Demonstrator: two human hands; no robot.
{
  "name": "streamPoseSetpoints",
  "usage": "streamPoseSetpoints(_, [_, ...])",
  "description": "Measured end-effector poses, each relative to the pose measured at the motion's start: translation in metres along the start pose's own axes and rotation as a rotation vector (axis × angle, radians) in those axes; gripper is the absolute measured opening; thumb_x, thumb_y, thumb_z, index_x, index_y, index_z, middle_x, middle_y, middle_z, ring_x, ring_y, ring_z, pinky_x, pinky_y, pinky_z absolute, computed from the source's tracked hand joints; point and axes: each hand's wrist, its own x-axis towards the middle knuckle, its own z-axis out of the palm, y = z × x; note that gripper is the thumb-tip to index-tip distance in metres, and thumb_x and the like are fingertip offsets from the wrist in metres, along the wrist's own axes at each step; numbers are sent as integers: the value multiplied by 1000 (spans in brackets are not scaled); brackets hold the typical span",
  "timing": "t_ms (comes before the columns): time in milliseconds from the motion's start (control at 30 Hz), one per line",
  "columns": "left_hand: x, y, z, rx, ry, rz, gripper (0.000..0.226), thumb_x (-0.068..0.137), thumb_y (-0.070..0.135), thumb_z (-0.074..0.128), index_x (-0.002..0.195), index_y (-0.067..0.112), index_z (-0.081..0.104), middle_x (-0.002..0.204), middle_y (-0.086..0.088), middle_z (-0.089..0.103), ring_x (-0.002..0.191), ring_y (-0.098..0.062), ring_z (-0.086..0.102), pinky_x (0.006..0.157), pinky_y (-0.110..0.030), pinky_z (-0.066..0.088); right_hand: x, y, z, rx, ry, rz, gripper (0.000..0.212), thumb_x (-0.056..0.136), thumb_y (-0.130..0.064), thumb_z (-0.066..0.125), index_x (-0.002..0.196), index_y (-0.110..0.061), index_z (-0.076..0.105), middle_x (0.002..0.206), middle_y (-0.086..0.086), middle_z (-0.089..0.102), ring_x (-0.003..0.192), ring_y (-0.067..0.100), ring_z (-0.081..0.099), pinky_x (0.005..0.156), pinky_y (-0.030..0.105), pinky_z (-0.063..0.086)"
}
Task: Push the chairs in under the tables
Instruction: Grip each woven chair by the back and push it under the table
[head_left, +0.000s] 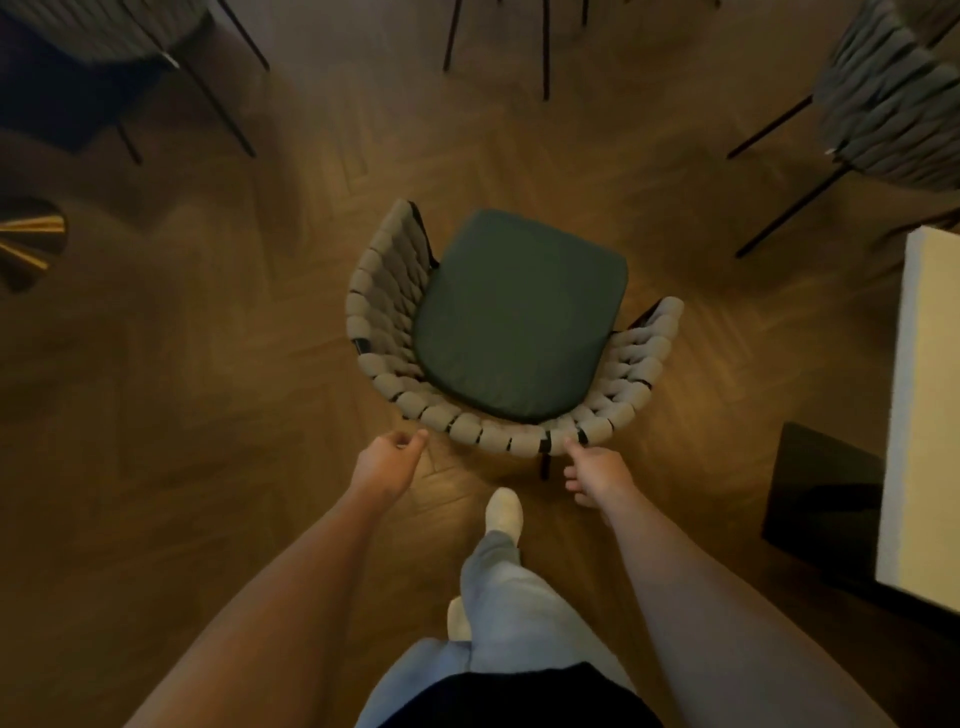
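the chair (519, 317) stands on the floor before us, clear of any worktop. our right hand (592, 470) touches its woven backrest; left hand (387, 460) hangs loose, empty — a stiff, light-looking frame, best gripped along the top rim.

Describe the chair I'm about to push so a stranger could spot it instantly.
On the herringbone wood floor, in the open middle, stands the chair just ahead of both hands. Unlike the neighbouring grey woven chairs, only it shows its dark green seat cushion.
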Motion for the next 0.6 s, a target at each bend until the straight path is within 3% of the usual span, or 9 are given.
streamPoseSetpoints(100, [34,10,-11,-152,44,-137,56,102,53,53,139,11,55,110,-3,71,99,-18,68,80,-31,52,20,-15,13,237,-38,183,64,95,-58,59,137,-10,54,117,10,68,100,24,66,95,43,57])
streamPoseSetpoints(200, [61,21,-15,-284,83,-213,54,102,51,55,136,9,54,110,-7,70,105,-23,67,90,-38,51,33,-24,29,426,-68,296,70,93,-56,64,147,-15,46,127,17,64,106,30,66,97,47,56])
streamPoseSetpoints(300, [85,24,-22,-340,113,-307,48,100,50,59,127,11,55,104,-8,67,105,-28,67,101,-47,53,37,-32,40,617,-43,367,69,92,-47,70,147,-13,46,117,19,62,104,31,65,97,48,56])
streamPoseSetpoints(400, [110,30,-30,-406,103,-383,55,97,46,65,133,5,57,108,-10,66,97,-26,69,87,-41,59,47,-35,48,817,7,426,69,89,-39,76,145,-12,47,112,17,58,105,34,62,96,51,56])
streamPoseSetpoints(533, [145,30,-42,-530,98,-432,62,93,47,72,136,7,54,114,-11,64,104,-30,67,94,-45,59,64,-41,58,977,109,491,72,83,-35,82,143,-13,49,134,21,56,122,42,57,94,56,56])
streamPoseSetpoints(600, [166,28,-49,-537,95,-458,71,88,49,76,139,6,52,123,-14,64,102,-32,67,83,-45,60,73,-42,62,1018,167,503,71,80,-36,84,139,-13,53,133,21,59,117,40,60,93,56,56])
